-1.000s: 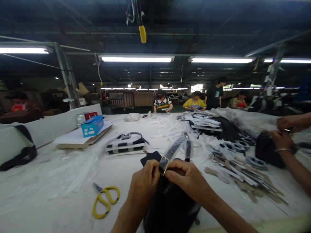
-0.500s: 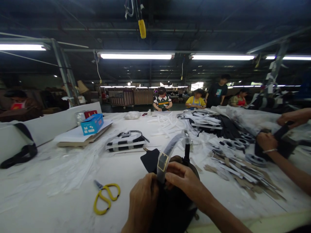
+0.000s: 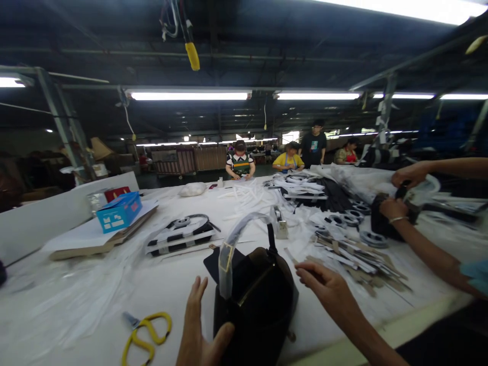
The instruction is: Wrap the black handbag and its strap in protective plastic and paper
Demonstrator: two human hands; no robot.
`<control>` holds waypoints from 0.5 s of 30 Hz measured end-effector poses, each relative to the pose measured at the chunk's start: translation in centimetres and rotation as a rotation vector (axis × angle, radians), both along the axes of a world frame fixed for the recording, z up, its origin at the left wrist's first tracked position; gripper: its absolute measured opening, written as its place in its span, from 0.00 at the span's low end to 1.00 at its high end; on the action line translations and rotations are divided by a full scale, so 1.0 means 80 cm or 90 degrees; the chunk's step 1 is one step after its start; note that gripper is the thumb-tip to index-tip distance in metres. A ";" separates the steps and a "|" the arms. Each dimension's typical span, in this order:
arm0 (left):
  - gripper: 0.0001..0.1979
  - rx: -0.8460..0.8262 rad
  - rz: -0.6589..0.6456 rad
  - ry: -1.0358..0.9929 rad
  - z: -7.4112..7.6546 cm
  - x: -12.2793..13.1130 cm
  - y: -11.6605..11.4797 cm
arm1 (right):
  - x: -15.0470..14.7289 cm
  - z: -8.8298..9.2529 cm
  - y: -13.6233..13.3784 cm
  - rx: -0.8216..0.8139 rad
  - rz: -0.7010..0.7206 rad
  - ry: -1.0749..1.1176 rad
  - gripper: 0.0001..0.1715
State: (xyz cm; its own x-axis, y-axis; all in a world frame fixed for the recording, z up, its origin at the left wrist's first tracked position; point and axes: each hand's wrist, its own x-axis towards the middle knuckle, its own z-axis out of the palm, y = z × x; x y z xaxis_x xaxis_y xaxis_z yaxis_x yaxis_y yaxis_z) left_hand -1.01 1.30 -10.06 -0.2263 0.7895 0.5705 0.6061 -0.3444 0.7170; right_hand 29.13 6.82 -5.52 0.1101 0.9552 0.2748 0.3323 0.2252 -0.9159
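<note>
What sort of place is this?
It looks like a bag factory or workshop: there's a black bag on a big white table, scissors beside it, and people along the far edge.

looks matt, leather-like on blk bag; shiny, clear plastic on handle, metallic gold on buckle; smooth yel. plastic-type on scissor loops, metal on blades; matt wht on worktop.

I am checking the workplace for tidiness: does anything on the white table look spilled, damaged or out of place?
Nothing looks clearly spilled or damaged. The loose heap of flat brown and white strips, right of the black handbag with plastic-wrapped handle, looks somewhat untidy: its pieces overlap unevenly.
</note>
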 end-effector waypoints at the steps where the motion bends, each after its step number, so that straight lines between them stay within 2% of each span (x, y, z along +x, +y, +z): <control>1: 0.38 -0.020 0.005 -0.024 -0.016 0.003 0.002 | 0.024 -0.012 0.004 -0.013 -0.042 -0.003 0.23; 4: 0.45 -0.058 -0.065 -0.100 -0.053 0.014 0.011 | 0.077 -0.050 0.013 -0.074 -0.105 0.000 0.27; 6: 0.49 -0.055 -0.118 -0.140 -0.064 0.020 0.018 | 0.088 -0.070 0.015 -0.120 -0.086 0.033 0.30; 8: 0.50 -0.049 -0.127 -0.164 -0.067 0.023 0.023 | 0.078 -0.083 0.016 -0.166 -0.030 0.090 0.35; 11: 0.48 -0.048 -0.123 -0.171 -0.066 0.021 0.028 | 0.043 -0.089 0.016 -0.195 0.075 0.139 0.43; 13: 0.46 -0.044 -0.141 -0.157 -0.064 0.018 0.035 | 0.020 -0.091 0.017 -0.178 0.131 0.124 0.44; 15: 0.43 -0.046 -0.154 -0.138 -0.057 0.015 0.048 | 0.003 -0.095 0.021 -0.156 0.143 0.098 0.42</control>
State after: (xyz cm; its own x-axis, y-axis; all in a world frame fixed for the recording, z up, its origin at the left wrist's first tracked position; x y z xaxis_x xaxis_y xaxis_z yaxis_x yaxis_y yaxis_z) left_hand 0.21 5.11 -14.64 -0.1368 0.8715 0.4709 0.3435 -0.4041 0.8477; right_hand 29.36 8.49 -13.13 -0.0869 0.9957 0.0320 0.1533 0.0451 -0.9872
